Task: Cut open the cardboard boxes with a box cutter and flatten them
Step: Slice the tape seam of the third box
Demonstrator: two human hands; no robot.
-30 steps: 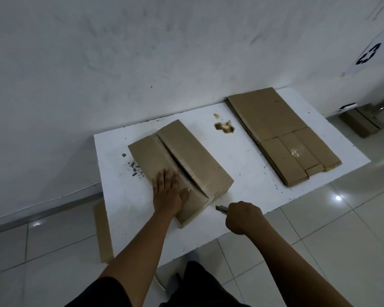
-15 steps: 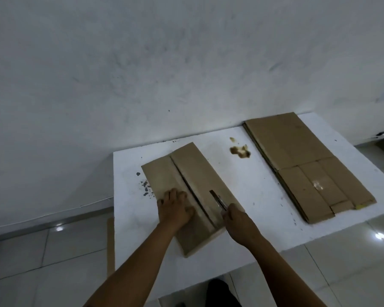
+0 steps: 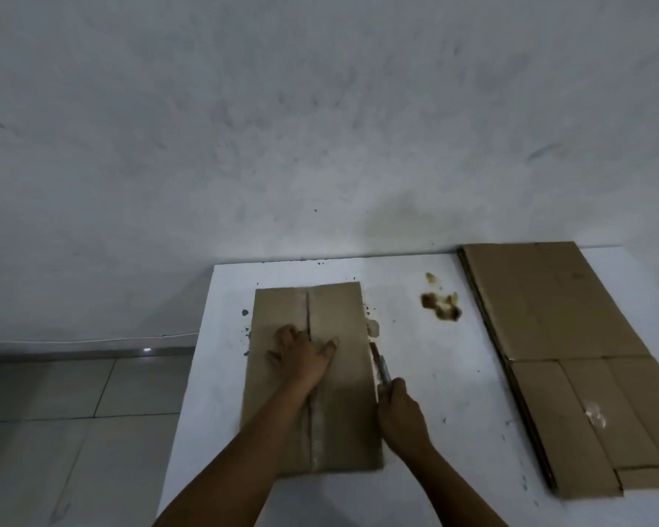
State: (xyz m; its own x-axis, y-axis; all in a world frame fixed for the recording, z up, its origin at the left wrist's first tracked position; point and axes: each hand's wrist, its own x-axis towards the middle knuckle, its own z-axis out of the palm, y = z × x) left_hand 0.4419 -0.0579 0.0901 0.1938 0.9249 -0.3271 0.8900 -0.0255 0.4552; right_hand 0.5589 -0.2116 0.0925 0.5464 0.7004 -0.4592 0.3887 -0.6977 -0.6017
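A brown cardboard box (image 3: 343, 329) lies on the white table (image 3: 427, 374), its two top flaps meeting along a centre seam. My left hand (image 3: 301, 355) presses flat on the box top across that seam, fingers spread. My right hand (image 3: 400, 412) grips a box cutter (image 3: 379, 361) at the box's right edge, blade pointing away from me along the side. A stack of flattened cardboard (image 3: 571, 355) lies on the right part of the table.
Brown torn scraps or stains (image 3: 440, 306) mark the table between the box and the stack. Dark specks dot the table left of the box. A grey wall rises right behind the table. Tiled floor (image 3: 73, 412) lies to the left.
The view swung so the box now lies straight before me. My right hand carried the cutter from the near end, over the box top, to the right side. My left hand stays on top.
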